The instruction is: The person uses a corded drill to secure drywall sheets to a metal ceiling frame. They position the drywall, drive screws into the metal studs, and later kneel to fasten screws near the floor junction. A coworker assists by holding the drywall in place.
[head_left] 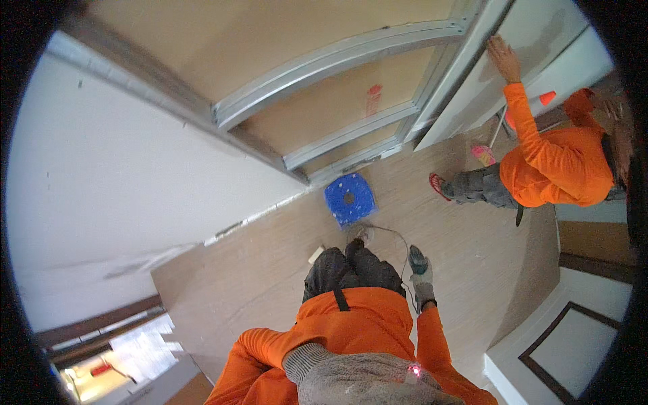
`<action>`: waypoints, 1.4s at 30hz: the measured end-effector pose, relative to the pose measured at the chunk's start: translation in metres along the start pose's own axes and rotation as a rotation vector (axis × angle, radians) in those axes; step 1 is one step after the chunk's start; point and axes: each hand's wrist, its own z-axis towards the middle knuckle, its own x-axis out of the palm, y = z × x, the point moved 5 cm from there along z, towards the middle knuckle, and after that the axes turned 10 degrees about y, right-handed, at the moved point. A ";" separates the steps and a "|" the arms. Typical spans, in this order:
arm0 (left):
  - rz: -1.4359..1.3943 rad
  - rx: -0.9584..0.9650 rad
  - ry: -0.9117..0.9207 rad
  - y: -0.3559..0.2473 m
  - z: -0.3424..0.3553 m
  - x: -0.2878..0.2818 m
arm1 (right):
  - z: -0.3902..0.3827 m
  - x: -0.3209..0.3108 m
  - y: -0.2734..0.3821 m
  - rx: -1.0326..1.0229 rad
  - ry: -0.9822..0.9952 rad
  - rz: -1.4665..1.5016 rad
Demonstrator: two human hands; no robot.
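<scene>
My right hand (pixel 420 268), in a grey glove with a dark green coating, hangs beside my leg, fingers loosely extended. A thin dark cord (pixel 394 232) loops beside it toward my feet, near a blue square piece (pixel 361 196) with a central hole and a small pale block (pixel 316 255). My left sleeve (pixel 250 351) bends into the lower edge; grey knit fabric (pixel 364 381) with a red light fills the bottom centre, and I cannot make out my left hand there.
Metal wall framing (pixel 351 47) stands ahead, beside a white wall (pixel 115 169). At right, another person (pixel 553 169) in orange touches a white panel (pixel 526 27) with one hand. A dark-trimmed white board (pixel 553 297) is lower right, and a lit opening (pixel 91 371) lower left.
</scene>
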 end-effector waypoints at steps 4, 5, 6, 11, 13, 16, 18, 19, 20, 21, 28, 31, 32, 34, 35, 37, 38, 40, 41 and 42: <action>0.168 0.029 -0.107 -0.019 -0.041 0.034 | -0.030 0.024 0.121 -0.057 0.193 -0.086; 0.197 0.068 -0.191 -0.019 -0.052 0.045 | -0.037 0.024 0.133 -0.092 0.229 -0.098; 0.289 0.071 -0.269 -0.023 -0.071 0.063 | -0.060 0.028 0.140 -0.117 0.291 -0.115; 0.931 -0.129 -0.625 -0.048 -0.214 0.086 | -0.182 0.024 0.158 0.040 0.378 -0.080; 1.053 -0.271 -0.944 -0.067 -0.260 0.098 | -0.209 0.013 0.093 0.002 0.364 0.003; 1.079 -0.139 -1.226 -0.079 -0.364 0.118 | -0.297 0.033 0.093 -0.130 0.453 0.071; 1.016 -0.126 -1.360 -0.070 -0.459 0.158 | -0.348 0.045 0.052 -0.130 0.472 0.107; 1.006 -0.190 -1.403 -0.051 -0.487 0.172 | -0.350 0.042 0.057 -0.143 0.513 0.105; 1.002 -0.226 -1.434 -0.038 -0.494 0.169 | -0.354 0.035 0.063 -0.174 0.543 0.111; 0.990 -0.289 -1.475 -0.016 -0.522 0.190 | -0.370 0.036 0.060 -0.183 0.596 0.112; 0.247 0.039 -1.807 0.106 -0.605 0.222 | -0.442 0.111 0.060 -0.358 1.006 0.023; -0.038 0.218 -1.765 0.130 -0.609 0.198 | -0.454 0.139 0.085 -0.566 1.001 -0.422; 0.022 0.142 -1.839 0.128 -0.599 0.195 | -0.453 0.146 0.085 -0.607 1.021 -0.463; -0.062 0.183 -1.839 0.125 -0.562 0.203 | -0.447 0.153 0.083 -0.589 1.118 -0.587; -0.093 0.209 -1.834 0.122 -0.553 0.199 | -0.440 0.157 0.080 -0.535 1.194 -0.667; -0.086 0.193 -1.866 0.150 -0.608 0.178 | -0.419 0.155 0.069 -0.492 1.351 -0.651; -0.094 0.183 -1.934 0.150 -0.599 0.175 | -0.403 0.154 0.060 -0.504 1.429 -0.553; -0.098 0.210 -1.976 0.163 -0.616 0.166 | -0.363 0.155 0.061 -0.465 1.597 -0.464; -0.098 0.255 -1.950 0.175 -0.644 0.160 | -0.325 0.156 0.049 -0.279 1.595 -0.372; -0.093 0.308 -1.927 0.188 -0.659 0.155 | -0.280 0.158 0.028 -0.164 1.583 -0.309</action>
